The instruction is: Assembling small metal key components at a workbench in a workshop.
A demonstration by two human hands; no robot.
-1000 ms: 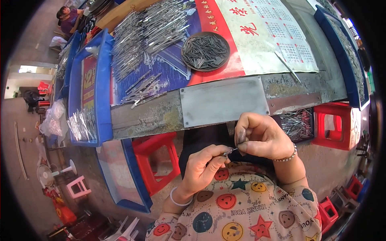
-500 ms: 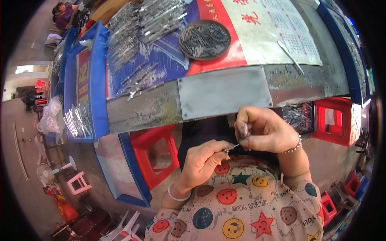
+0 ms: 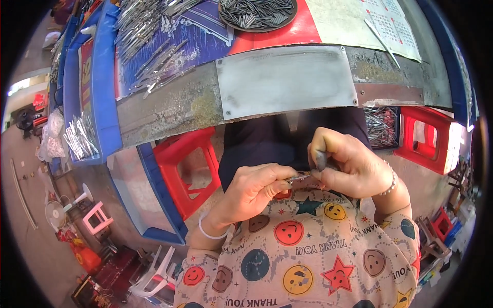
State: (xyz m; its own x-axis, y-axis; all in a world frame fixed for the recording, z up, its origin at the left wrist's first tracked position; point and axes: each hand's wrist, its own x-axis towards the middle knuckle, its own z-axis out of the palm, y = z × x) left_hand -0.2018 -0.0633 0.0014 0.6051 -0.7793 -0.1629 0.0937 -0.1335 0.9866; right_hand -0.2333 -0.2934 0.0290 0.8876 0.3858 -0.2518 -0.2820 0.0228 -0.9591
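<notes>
My left hand (image 3: 259,189) is closed, its thumb and forefinger pinching a small slim metal piece (image 3: 298,178) close to my body. My right hand (image 3: 349,167) is curled shut at the other end of that piece, fingertips darkened; its exact kind is too small to tell. Both hands are over my lap, in front of the near bench edge. Just beyond them a smooth grey metal plate (image 3: 287,82) is fixed to the bench by its corners. Farther off stands a round bowl (image 3: 224,18) of dark thin metal pins (image 3: 259,13).
Slim silvery metal parts (image 3: 138,31) lie in heaps at the bench's far left. A blue tray (image 3: 108,102) holds more parts (image 3: 80,136). A thin metal rod (image 3: 381,42) lies at the right. Red stools (image 3: 187,172) (image 3: 423,138) stand under the bench, beside a box of parts (image 3: 381,126).
The bench has shifted upward in the picture as the view tilts down. My hands stay together at the metal piece, the right fingertips now nearer to the left ones.
</notes>
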